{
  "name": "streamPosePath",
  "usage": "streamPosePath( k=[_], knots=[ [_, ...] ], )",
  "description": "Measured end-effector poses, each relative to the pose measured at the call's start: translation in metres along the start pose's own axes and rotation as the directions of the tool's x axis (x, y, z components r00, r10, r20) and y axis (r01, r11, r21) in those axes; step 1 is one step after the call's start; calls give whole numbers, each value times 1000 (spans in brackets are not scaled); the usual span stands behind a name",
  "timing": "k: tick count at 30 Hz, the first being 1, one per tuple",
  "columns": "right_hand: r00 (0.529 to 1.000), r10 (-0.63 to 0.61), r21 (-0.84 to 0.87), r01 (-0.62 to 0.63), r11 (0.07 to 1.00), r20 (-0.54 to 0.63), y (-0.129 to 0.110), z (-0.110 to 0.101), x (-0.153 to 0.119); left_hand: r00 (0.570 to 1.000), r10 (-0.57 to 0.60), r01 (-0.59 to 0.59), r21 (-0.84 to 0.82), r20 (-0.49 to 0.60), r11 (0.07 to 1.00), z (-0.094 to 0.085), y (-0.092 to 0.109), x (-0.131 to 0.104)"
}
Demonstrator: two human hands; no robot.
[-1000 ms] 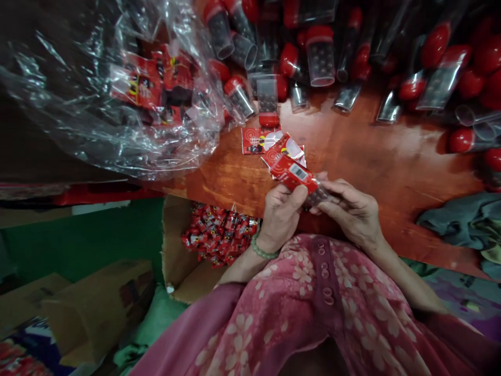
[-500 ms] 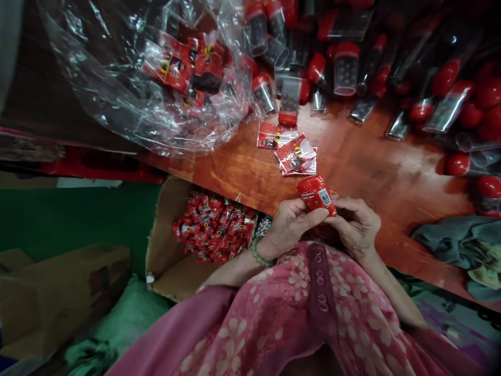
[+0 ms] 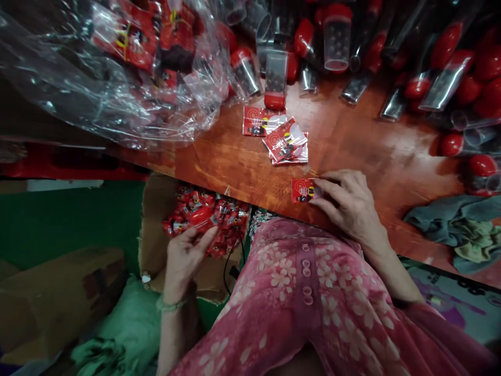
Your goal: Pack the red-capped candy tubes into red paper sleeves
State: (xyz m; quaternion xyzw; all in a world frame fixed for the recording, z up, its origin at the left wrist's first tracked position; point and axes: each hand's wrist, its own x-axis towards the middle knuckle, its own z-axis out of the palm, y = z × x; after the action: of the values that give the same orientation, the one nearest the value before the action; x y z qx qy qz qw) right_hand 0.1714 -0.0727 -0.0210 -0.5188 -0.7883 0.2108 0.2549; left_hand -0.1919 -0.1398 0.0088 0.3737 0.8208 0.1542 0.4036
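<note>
My left hand (image 3: 188, 256) is over a cardboard box (image 3: 151, 235) at the table's left edge. Its thumb and fingers are apart, just short of a red-wrapped container (image 3: 201, 215) that lies on the heap of small red-wrapped containers (image 3: 229, 243) inside. On the table, my right hand (image 3: 348, 206) pinches the right edge of a flat red printed plastic sleeve (image 3: 301, 191). Farther back lie a few similar sleeves (image 3: 285, 140), overlapping each other.
A large clear plastic bag (image 3: 172, 115) with bundled red sleeves stands at the back left. Many clear containers with red caps (image 3: 336, 39) cover the back and right of the wooden table (image 3: 219, 162). Grey-green cloth (image 3: 457, 230) lies at the right edge.
My left hand has moved from the table to the box, and the red-wrapped container both hands held has left the table. My right hand has shifted to a flat sleeve on the table.
</note>
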Motion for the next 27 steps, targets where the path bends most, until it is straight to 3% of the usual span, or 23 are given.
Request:
streamPosePath(
  k=[1,3,5,7,8,9,10,12,14,16,19,23,27],
  knots=[
    [999,2,-65,0,998,33,4,0,-1,999,8,1,216,-42,976,-10,-13,3],
    [996,-6,-144,18,989,87,8,0,-3,982,93,14,551,-165,835,-22,-27,7],
    [995,-17,-179,34,983,95,10,3,-4,935,273,-78,621,-225,780,-17,-23,7],
    [998,-36,-185,46,982,54,11,7,-6,842,502,-358,491,-198,794,3,-3,5],
    [999,-46,-184,50,982,24,12,10,-6,771,619,-523,404,-153,751,18,11,4],
    [999,-54,-182,52,982,-5,13,13,-6,663,744,-683,342,-82,646,34,27,3],
    [998,-55,-179,49,983,-27,14,15,-7,527,850,-814,280,-16,509,51,44,3],
    [999,-40,-172,33,985,-36,14,19,-6,283,957,-946,180,65,268,84,73,6],
    [999,-27,-175,23,984,-21,14,22,-4,147,982,-984,121,119,133,112,92,12],
    [1000,-25,-184,23,983,-11,13,24,-2,103,979,-992,94,176,87,132,101,19],
    [999,-33,-175,29,984,-21,13,26,1,114,972,-992,71,207,101,148,101,29],
    [999,-31,-91,29,995,-21,15,21,4,131,979,-991,56,154,124,156,96,35],
    [992,-38,27,35,999,121,17,6,6,114,988,-993,54,108,108,157,98,36]
  ],
)
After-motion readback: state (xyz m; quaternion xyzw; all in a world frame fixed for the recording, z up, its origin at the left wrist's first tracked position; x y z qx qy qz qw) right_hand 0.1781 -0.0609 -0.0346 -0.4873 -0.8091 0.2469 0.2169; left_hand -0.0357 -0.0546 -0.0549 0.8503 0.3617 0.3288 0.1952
